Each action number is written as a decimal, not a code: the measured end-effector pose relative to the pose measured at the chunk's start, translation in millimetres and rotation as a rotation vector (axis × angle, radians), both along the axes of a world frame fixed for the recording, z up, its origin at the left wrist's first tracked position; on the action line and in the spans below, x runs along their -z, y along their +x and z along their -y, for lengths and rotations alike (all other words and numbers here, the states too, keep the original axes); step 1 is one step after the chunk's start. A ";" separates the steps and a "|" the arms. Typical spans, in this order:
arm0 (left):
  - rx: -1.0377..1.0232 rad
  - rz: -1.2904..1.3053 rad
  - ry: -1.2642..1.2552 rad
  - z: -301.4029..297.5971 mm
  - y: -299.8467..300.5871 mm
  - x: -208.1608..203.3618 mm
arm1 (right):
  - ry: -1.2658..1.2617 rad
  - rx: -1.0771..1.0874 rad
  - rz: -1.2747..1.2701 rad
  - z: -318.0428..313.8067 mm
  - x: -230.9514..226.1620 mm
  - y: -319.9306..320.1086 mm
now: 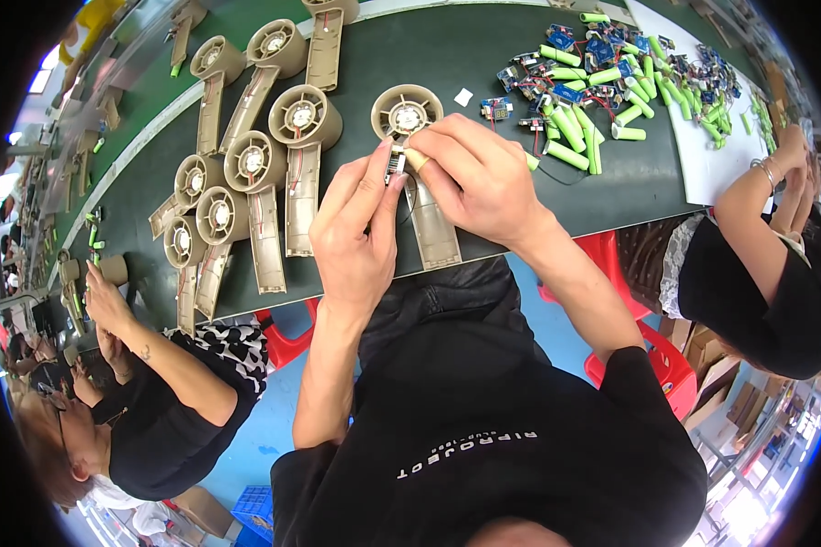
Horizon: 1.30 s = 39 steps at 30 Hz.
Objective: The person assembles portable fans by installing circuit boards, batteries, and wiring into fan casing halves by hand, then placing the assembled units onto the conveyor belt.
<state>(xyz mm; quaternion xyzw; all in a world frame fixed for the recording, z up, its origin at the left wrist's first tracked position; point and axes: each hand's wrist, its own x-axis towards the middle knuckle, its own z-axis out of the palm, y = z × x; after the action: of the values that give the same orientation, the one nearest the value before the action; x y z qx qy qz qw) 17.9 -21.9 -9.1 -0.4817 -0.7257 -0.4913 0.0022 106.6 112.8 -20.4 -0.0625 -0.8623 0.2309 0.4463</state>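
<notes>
My left hand (351,223) pinches a small circuit board (395,165) between thumb and fingers. My right hand (479,178) is closed at the board's right side, its fingertips pressed together beside it. A pale finger cot (417,159) covers one of its fingertips. What the right fingers grip is too small and hidden to make out. Just beyond both hands lies a beige fan housing (404,98) with a round grille. Its open handle shell (435,235) extends toward me under the right hand. A thin dark wire curves down below the board.
Several similar beige fan housings (305,117) with handle shells lie to the left. A heap of green battery cells (570,137) with blue circuit boards lies at the right, with more on a white sheet (700,173). Co-workers sit on both sides. A red chair (661,365) stands behind my right arm.
</notes>
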 end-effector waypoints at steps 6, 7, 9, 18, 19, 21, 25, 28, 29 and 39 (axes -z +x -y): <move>0.069 -0.021 -0.069 0.7 -5.4 -8.0 | 0.040 -0.005 0.004 -1.6 1.7 2.6; 0.089 -0.028 -0.082 0.7 -6.7 -9.0 | 0.034 -0.011 0.006 -2.0 0.9 2.7; 0.107 -0.018 -0.103 0.7 -8.2 -12.7 | 0.030 -0.015 0.007 -2.7 -0.1 4.7; -0.065 0.120 -0.139 -5.9 24.0 -2.8 | -0.272 0.048 0.119 -8.5 -22.6 12.9; -0.055 0.345 -0.200 -6.6 24.1 -8.2 | -0.305 0.077 0.104 -14.8 -24.0 15.7; -0.080 0.376 -0.197 -14.5 9.8 -27.9 | -0.334 0.148 0.094 -28.5 -31.3 22.6; -0.096 0.109 -0.051 -63.3 -73.8 -56.4 | -0.349 0.263 0.086 -50.6 -34.5 31.2; -0.271 -0.124 -0.265 -124.0 -167.7 -85.1 | -0.357 0.251 0.172 -56.7 -37.5 24.9; -0.298 -0.099 -0.291 -145.7 -204.7 -79.1 | -0.368 0.240 0.177 -58.1 -36.9 22.4; -0.346 -0.188 -0.690 -208.0 -320.5 -9.1 | -0.376 0.301 0.154 -72.1 -29.1 35.4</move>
<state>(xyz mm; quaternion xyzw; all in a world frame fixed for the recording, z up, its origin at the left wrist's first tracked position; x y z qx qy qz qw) -302.6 186.1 0.0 -0.3678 -0.9152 -0.1645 -0.0107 142.0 184.8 8.8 -0.2896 -0.8167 0.3125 0.3892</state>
